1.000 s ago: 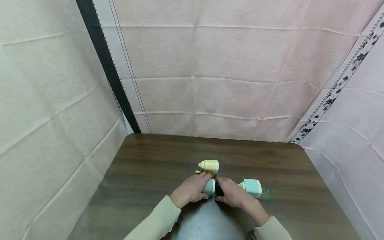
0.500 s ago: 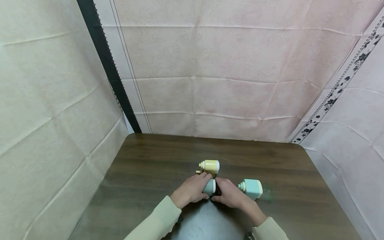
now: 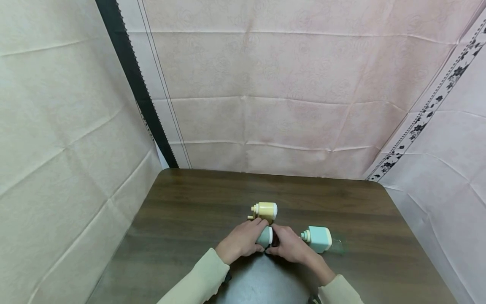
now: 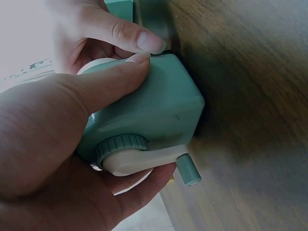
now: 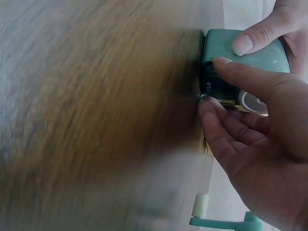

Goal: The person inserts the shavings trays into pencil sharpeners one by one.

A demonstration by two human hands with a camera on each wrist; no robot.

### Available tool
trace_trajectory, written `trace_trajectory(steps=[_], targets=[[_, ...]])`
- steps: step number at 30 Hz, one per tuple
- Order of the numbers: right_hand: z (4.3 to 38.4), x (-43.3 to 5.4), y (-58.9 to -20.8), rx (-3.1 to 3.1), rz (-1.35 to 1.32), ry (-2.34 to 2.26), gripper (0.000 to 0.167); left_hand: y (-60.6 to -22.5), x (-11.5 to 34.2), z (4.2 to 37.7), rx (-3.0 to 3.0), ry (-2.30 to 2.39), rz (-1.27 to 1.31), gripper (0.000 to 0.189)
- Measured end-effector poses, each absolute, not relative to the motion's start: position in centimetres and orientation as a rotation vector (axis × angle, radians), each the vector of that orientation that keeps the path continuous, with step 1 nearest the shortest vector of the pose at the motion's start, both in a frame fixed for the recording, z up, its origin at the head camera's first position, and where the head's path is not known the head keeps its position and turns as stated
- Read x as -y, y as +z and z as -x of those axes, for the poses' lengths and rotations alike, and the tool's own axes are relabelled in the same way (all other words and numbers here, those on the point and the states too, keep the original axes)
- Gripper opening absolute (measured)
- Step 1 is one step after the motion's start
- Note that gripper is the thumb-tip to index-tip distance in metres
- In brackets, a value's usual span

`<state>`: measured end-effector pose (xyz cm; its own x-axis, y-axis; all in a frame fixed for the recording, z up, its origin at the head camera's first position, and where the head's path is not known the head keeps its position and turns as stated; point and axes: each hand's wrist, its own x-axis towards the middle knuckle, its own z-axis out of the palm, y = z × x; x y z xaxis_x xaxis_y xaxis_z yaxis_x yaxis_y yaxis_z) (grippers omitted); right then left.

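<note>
In the head view, a grey-green crank pencil sharpener [image 3: 264,237] lies on the table between the two hands. My left hand [image 3: 243,238] grips its body, thumb across the top face and fingers underneath. Its cream crank [image 4: 130,161] with a green knob shows in the left wrist view, near the left fingers. My right hand [image 3: 290,245] pinches the dark end [image 5: 219,84] of the sharpener, forefinger or thumb on the upper edge and other fingertips at a small metal piece [image 5: 204,97] below. The right palm hides part of that end.
A yellow pencil sharpener [image 3: 266,210] lies just beyond the left hand. To the right of the right hand lies a turquoise one [image 3: 320,239], its clear drawer [image 3: 336,246] sticking out. The brown wooden table [image 3: 197,202] is bounded by hanging cloths [image 3: 288,126] behind and at the sides.
My right hand has moved a little left, closing the gap to the sharpener's end. My left hand and the other two sharpeners stay where they were.
</note>
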<state>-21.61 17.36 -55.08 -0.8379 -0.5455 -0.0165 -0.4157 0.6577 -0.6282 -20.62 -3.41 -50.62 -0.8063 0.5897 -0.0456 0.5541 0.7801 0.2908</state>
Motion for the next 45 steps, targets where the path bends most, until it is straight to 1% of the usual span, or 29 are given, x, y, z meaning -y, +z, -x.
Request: trace_trajectory(steps=[11, 15, 19, 24, 27, 31, 36, 41, 45], targets=[[21.5, -17.1, -55.4, -2.681, 0.772, -0.97, 0.045, -50.4, 3.2, 20.5, -2.838, 0.352, -0.916, 0.06], [21.3, -16.9, -55.4, -2.678, 0.743, -0.987, 0.045, -50.6, 3.2, 20.6, -2.83, 0.333, -0.884, 0.065], [21.0, -17.0, -55.2, -2.665, 0.733, -1.013, 0.047, -50.9, 3.2, 20.7, -2.814, 0.4, -0.83, 0.066], [20.7, -17.3, -54.4, -2.668, 0.724, -0.967, 0.054, -50.9, 3.3, 20.6, -2.793, 0.478, -0.788, 0.067], [20.3, -17.7, -53.5, -2.735, 0.716, -0.848, 0.065, -50.6, 3.3, 20.6, -2.797, 0.46, -0.786, 0.07], [19.6, -18.4, -51.8, -2.85, 0.671, -0.638, 0.076, -50.0, 3.0, 20.5, -2.822, 0.407, -0.813, 0.07], [18.9, -20.1, -49.9, -2.992, 0.711, -0.477, 0.074, -48.9, 2.0, 20.2, -2.884, 0.336, -0.854, 0.068], [18.3, -22.4, -48.7, -3.131, 0.786, -0.481, 0.071, -48.0, 0.1, 20.0, -2.94, 0.275, -0.886, 0.064], [18.1, -24.5, -48.3, -3.191, 0.76, -0.551, 0.08, -47.8, -1.5, 20.1, -2.964, 0.315, -0.951, 0.065]])
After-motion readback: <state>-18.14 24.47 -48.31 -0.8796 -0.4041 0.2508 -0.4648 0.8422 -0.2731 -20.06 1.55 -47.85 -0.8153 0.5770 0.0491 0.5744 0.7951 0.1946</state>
